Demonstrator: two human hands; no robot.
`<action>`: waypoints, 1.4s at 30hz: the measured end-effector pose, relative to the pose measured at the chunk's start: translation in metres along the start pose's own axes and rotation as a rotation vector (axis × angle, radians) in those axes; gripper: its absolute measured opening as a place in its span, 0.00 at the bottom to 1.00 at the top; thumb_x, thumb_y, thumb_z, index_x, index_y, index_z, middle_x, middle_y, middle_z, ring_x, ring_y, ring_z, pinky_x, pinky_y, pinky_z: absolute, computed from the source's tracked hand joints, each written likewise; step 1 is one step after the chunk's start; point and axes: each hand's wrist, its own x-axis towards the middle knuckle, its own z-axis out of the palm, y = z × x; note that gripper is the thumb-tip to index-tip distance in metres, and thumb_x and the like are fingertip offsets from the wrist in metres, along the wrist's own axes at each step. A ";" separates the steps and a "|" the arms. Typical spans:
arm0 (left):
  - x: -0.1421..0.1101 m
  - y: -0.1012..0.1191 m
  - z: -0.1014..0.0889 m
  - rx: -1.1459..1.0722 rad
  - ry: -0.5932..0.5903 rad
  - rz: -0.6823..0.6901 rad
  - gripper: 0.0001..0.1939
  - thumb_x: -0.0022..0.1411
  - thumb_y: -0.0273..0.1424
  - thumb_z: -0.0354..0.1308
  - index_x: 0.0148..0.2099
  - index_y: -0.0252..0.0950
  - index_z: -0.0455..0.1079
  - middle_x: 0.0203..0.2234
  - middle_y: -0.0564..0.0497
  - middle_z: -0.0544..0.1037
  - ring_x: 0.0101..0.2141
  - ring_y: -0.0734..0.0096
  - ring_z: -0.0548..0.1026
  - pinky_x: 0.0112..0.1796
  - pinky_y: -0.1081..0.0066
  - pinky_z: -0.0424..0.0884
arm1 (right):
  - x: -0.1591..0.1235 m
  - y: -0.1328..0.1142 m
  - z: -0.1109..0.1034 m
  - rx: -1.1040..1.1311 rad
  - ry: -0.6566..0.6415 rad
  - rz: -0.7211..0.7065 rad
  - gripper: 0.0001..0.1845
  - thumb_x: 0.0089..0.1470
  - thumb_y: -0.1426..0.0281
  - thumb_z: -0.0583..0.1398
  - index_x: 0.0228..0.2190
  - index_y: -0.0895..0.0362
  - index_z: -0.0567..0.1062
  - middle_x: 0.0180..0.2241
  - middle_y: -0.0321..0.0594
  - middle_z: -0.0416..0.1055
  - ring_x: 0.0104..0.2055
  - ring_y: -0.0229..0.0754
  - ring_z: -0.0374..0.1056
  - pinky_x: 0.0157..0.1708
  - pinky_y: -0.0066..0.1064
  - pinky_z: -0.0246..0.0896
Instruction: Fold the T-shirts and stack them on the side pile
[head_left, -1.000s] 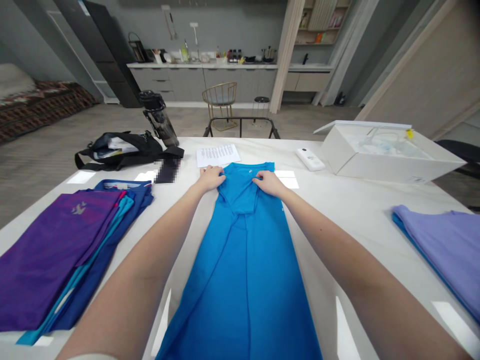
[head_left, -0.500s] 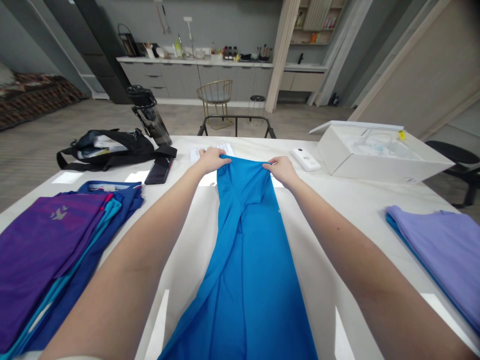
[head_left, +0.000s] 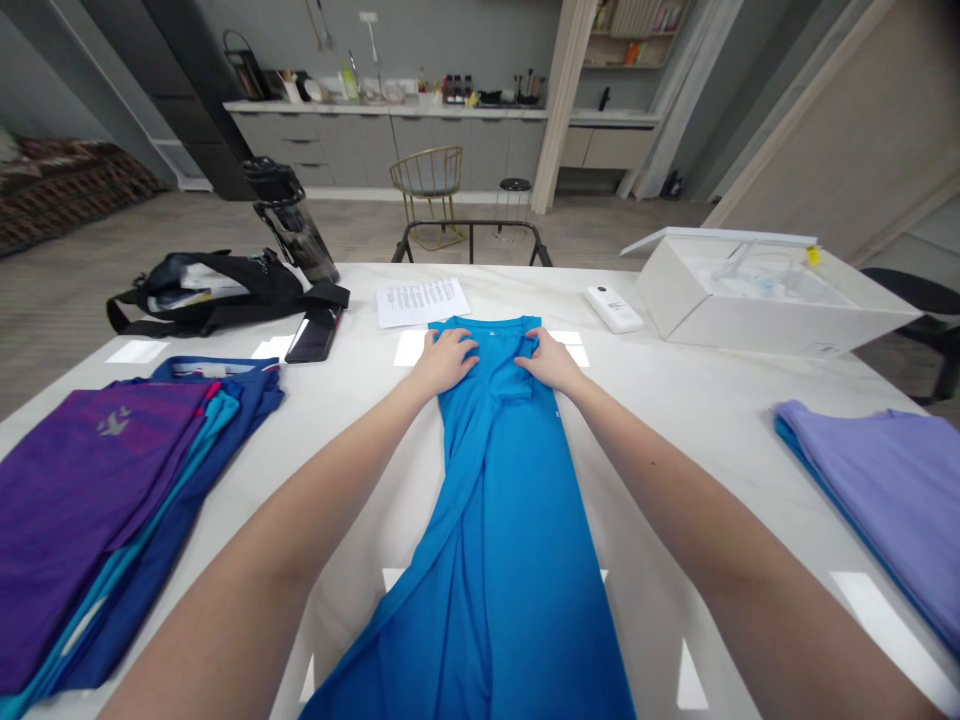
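Note:
A blue T-shirt (head_left: 536, 500) lies lengthwise on the white table, its sides folded inward and its neckline at the far end. On the upper left part of the shirt rests my left hand (head_left: 448, 360), open, with fingers apart on the cloth. My right hand (head_left: 551, 360) touches the folded sleeve near the right shoulder, thumb and fingers apart. The near end of the shirt runs out of view at the bottom. Just beyond the neckline lies a printed sheet of paper (head_left: 422, 302).
Folded purple clothes (head_left: 97, 470) are stacked at the left, a folded lavender garment (head_left: 885, 470) at the right. Toward the back stand a black bag (head_left: 225, 290), a phone (head_left: 315, 335), a bottle (head_left: 296, 220), a white device (head_left: 613, 309) and an open white box (head_left: 757, 325).
Both hands have let go of the shirt's far edge and come down nearer to me onto the cloth. The neckline now lies flat and more of the paper shows.

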 end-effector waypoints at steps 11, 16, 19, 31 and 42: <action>-0.069 0.060 -0.019 -0.049 0.008 0.048 0.19 0.74 0.37 0.49 0.58 0.38 0.73 0.57 0.44 0.74 0.56 0.58 0.71 0.58 0.57 0.59 | -0.051 -0.021 -0.010 -0.103 0.027 0.093 0.28 0.56 0.43 0.62 0.41 0.55 0.74 0.38 0.47 0.76 0.43 0.56 0.73 0.39 0.38 0.63; -0.097 0.083 -0.014 0.014 -0.003 0.038 0.18 0.74 0.40 0.49 0.55 0.38 0.75 0.56 0.43 0.74 0.55 0.55 0.71 0.56 0.52 0.59 | -0.086 -0.026 -0.007 -0.197 -0.081 0.079 0.29 0.54 0.40 0.63 0.32 0.55 0.76 0.37 0.48 0.76 0.42 0.56 0.73 0.37 0.38 0.62; -0.108 0.094 -0.008 0.031 -0.020 0.038 0.19 0.74 0.41 0.50 0.56 0.37 0.74 0.57 0.42 0.73 0.56 0.54 0.69 0.57 0.49 0.57 | -0.100 -0.030 -0.003 -0.232 -0.086 -0.011 0.16 0.61 0.54 0.63 0.37 0.54 0.76 0.41 0.46 0.77 0.45 0.54 0.73 0.39 0.36 0.62; -0.179 0.136 -0.029 0.099 -0.033 -0.123 0.16 0.72 0.39 0.53 0.54 0.37 0.74 0.53 0.45 0.74 0.53 0.54 0.70 0.52 0.51 0.63 | -0.162 -0.036 -0.001 -0.218 0.043 -0.308 0.13 0.65 0.65 0.61 0.50 0.54 0.74 0.45 0.42 0.74 0.44 0.47 0.71 0.41 0.33 0.60; -0.257 0.164 -0.050 0.163 -0.076 -0.333 0.14 0.71 0.31 0.48 0.53 0.34 0.69 0.45 0.43 0.75 0.46 0.52 0.75 0.42 0.57 0.67 | -0.229 -0.067 0.025 -0.272 -0.087 -0.597 0.17 0.68 0.66 0.57 0.55 0.47 0.75 0.50 0.40 0.69 0.45 0.43 0.71 0.37 0.30 0.58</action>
